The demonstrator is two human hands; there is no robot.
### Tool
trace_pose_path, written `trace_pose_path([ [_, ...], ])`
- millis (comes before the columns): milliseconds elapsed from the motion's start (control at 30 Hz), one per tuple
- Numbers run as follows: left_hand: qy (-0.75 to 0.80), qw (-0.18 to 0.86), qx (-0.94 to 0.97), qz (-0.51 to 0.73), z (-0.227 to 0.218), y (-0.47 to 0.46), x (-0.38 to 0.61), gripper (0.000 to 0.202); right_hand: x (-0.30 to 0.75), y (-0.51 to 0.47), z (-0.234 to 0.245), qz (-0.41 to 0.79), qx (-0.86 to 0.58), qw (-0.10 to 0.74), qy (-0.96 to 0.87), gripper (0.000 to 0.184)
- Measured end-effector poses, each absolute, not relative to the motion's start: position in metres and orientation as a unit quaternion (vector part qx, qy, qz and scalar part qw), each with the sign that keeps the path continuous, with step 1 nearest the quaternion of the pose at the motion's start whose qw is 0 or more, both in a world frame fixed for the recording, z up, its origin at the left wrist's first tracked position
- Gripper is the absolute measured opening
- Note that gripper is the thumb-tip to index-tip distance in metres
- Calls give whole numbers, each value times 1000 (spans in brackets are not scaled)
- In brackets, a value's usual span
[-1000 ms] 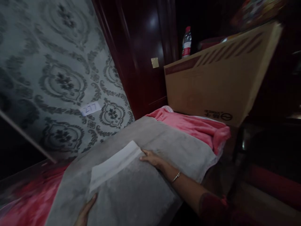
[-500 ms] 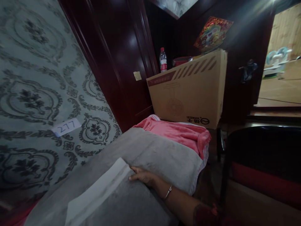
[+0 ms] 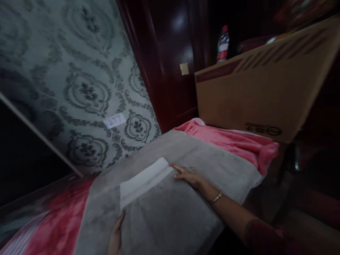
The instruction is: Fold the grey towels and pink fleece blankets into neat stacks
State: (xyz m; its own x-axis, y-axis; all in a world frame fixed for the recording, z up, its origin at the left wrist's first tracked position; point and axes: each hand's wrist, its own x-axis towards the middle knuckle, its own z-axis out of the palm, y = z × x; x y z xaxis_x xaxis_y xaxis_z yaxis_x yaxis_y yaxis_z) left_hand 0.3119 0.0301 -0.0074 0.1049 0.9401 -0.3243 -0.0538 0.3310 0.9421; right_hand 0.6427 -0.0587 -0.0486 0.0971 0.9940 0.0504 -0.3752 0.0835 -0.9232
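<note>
Prob. positioning step: L hand (image 3: 116, 232) & R hand (image 3: 190, 177) at opp. ends of white sheet (image 3: 145, 181) atop grey blanket (image 3: 170, 217), R fingers parted, L can't tell; next move prob. needs ends steady.

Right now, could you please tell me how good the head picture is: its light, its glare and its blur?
Head view: dim overall, nearly black at left; head view: a soft glare on the dark red panel; head view: the print on the cardboard box is smeared, yet 277 on the wall card is legible; head view: right hand and white strip distinguishable, slightly soft.
</note>
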Motion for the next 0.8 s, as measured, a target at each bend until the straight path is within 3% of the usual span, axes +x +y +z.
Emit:
trace_pose_path([
  [133, 540, 709, 280, 356, -10, 23, 320, 47, 645, -58, -56, 545, -405, 620, -392, 95],
  [333, 465, 799, 168, 344, -12, 16, 319, 51, 643, -60, -57, 573, -395, 613, -374, 99],
  [600, 487, 759, 210, 379, -3, 17, 327, 49, 642, -57, -47, 566, -418, 606, -371, 103],
  [800, 556, 664, 322, 383, 12, 12, 317, 64, 631, -50, -37, 516, -475, 622, -348, 101],
])
